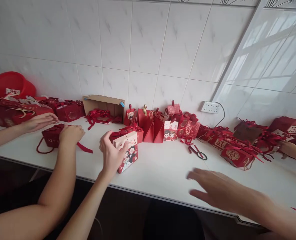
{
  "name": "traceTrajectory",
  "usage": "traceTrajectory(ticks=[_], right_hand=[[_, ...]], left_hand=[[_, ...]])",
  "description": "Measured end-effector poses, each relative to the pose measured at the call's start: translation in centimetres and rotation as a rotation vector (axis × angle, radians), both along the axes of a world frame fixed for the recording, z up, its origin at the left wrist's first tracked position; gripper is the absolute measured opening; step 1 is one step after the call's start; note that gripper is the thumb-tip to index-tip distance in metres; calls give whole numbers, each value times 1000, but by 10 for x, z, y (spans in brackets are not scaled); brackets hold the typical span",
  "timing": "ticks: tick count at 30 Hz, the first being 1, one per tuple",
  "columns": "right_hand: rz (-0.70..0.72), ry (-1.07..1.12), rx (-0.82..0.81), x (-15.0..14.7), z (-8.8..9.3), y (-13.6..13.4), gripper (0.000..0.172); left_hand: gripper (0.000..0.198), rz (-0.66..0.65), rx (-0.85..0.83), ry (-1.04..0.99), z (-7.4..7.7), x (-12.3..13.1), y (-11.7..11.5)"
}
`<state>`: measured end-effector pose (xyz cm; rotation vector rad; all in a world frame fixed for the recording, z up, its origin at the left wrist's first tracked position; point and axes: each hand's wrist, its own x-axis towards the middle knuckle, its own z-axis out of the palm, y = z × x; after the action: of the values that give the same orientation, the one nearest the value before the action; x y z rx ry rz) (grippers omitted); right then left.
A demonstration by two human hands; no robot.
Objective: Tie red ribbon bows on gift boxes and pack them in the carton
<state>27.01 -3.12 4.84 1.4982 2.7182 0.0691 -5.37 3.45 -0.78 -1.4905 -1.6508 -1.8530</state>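
My left hand (pixel 111 150) is closed around a red and cream gift box (pixel 129 158) printed with a cartoon couple, held tilted near the table's front edge. A red box with a ribbon (pixel 140 133) stands right behind it. My right hand (pixel 210 183), a little blurred, hovers above the white table with thumb and fingers apart and nothing in them. Beyond it lie a red ribbon (pixel 189 146) and a dark looped handle (pixel 202 155), perhaps of scissors.
At left, a co-worker's hands (pixel 71 133) work at a dark red box (pixel 50 136). Another person's hand (pixel 291 148) reaches in from the right. Against the wall stand a cardboard box of ribbons (pixel 104 99), several red gift boxes (pixel 154 131), a power strip (pixel 210 107) and a red basin (pixel 25 85).
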Motion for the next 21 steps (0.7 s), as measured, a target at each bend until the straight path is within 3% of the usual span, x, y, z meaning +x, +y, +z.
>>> traceTrajectory(ticks=[2,4,7,9,12,14,17,21], right_hand=[[68,33,-67,-44,11,26,35],[109,146,0,-79,18,45,54],[168,241,88,-100,20,65,77],[219,264,99,-95,18,72,70],[202,177,18,-73,16,72,32],[138,111,-24,-50,16,70,21],[-31,65,4,1,16,71,16],[-299,36,128,95,17,69,12]], left_hand=[[53,-89,-277,-145,-2,-13,5],[41,-240,-425,-204,-8,-11,7],[37,-409,-443,-179,-19,11,3],[40,-568,-448,-151,-25,31,1],[46,-818,-546,-122,-32,61,2],[50,-918,-617,-32,-38,76,5],[56,-891,-663,214,-54,86,11],[50,-775,-652,429,-77,84,19]])
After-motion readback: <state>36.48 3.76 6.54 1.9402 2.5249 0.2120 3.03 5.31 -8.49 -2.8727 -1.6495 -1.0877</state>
